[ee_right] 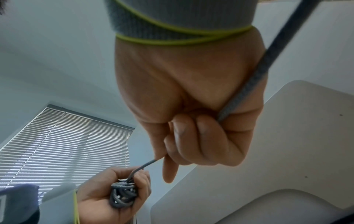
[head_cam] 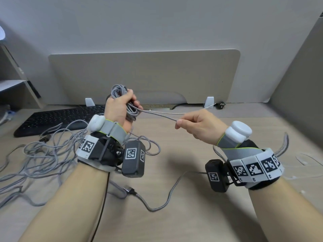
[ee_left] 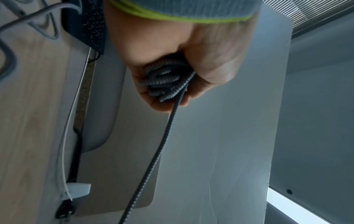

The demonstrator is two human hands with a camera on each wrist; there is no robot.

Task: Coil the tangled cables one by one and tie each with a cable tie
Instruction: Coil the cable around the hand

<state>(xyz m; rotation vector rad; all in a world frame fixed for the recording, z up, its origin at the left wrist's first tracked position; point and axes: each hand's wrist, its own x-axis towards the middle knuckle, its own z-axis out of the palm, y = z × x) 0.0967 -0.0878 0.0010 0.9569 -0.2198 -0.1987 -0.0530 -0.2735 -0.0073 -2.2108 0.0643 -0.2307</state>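
Observation:
My left hand [head_cam: 120, 105] is raised above the desk and grips a coil of grey braided cable [head_cam: 120, 92], with several loops bunched in its fist [ee_left: 164, 81]. One strand of that cable [head_cam: 157, 115] runs taut to the right into my right hand [head_cam: 195, 124], which pinches it between thumb and forefinger. In the right wrist view the cable [ee_right: 247, 89] passes through the curled fingers and trails back past the wrist. The loose tail [head_cam: 157, 203] lies on the desk, near a plug end [head_cam: 128, 189]. I see no cable tie.
A tangle of grey cables [head_cam: 43, 159] sprawls over the left of the wooden desk [head_cam: 192, 215]. A black keyboard [head_cam: 57, 119] lies behind it. A beige divider panel [head_cam: 145, 75] stands at the back, with a white cable [head_cam: 174, 112] and a black plug [head_cam: 221, 104] at its foot.

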